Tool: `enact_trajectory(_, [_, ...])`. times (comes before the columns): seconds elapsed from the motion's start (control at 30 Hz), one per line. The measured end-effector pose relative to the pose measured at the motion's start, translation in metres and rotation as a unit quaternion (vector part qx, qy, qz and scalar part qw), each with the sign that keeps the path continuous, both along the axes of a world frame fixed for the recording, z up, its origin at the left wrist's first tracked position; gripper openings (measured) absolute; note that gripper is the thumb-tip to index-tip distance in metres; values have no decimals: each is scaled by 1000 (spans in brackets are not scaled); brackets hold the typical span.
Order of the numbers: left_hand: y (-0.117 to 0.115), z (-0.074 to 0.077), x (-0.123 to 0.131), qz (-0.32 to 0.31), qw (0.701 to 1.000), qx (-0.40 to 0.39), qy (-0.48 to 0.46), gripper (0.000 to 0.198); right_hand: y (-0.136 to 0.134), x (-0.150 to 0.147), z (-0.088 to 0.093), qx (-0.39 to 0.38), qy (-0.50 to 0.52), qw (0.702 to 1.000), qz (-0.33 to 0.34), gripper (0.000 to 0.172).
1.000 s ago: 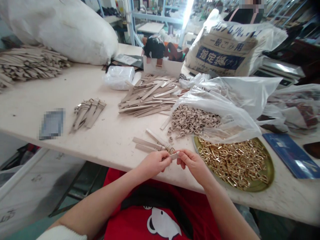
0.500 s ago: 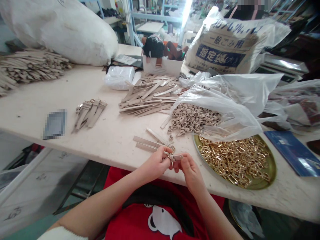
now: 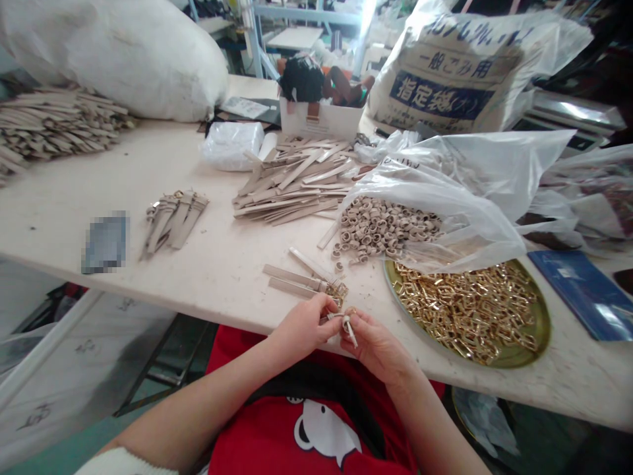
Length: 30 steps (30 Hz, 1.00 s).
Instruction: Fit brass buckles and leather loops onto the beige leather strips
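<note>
My left hand [image 3: 306,326] and my right hand [image 3: 380,346] meet at the table's front edge, fingers closed. Between them they pinch a small beige strap [image 3: 351,333], its end pointing down toward me; a bit of gold metal shows at my right fingertips. Just beyond my left hand lie finished-looking beige straps [image 3: 291,280] with gold buckles [image 3: 340,290] at their right ends. Farther off, beige keeper loops [image 3: 386,227] spill from a clear plastic bag [image 3: 465,237]. To the right, an oval tray [image 3: 542,336] holds many gold buckles [image 3: 465,310].
Behind the loops' left side lies a heap of flat straps [image 3: 291,185]. A small strap bundle [image 3: 175,221] rests on the left of the table [image 3: 222,277]. A blue booklet [image 3: 578,290] lies right of the tray. Large sacks [image 3: 123,59] and a white box [image 3: 321,119] stand at the back.
The strap end between my hands has swung from pointing right to pointing down. My right hand has turned and lowered slightly; my left hand keeps its pinch. The view has shifted a little.
</note>
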State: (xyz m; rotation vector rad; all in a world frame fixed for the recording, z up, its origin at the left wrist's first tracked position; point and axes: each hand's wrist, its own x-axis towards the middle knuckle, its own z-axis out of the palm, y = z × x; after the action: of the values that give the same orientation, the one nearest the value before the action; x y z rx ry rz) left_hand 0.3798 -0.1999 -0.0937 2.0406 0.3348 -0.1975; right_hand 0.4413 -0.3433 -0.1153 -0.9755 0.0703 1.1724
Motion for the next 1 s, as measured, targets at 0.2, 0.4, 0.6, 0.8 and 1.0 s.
enact_trajectory(0.2, [-1,2,-8,-2,994,-100,50,27,0,-1,-13,-111,-237,958,-119,30])
enact_trajectory(0.4, [-3,3,-7,15,996,-79,31,30,0,-4,-17,-206,-390,890,-117,26])
enact_trajectory(0.6, [2,-9,-8,-13,972,-216,90,31,-6,-5,-19,-162,-357,920,-9,23])
enact_trajectory(0.8, [1,-11,-10,56,938,-323,114,25,-11,-7,-17,-206,-478,854,18,14])
enact_trajectory(1.0, [-9,-10,-10,21,944,-303,128,26,-23,-8,-11,-192,-501,840,75,11])
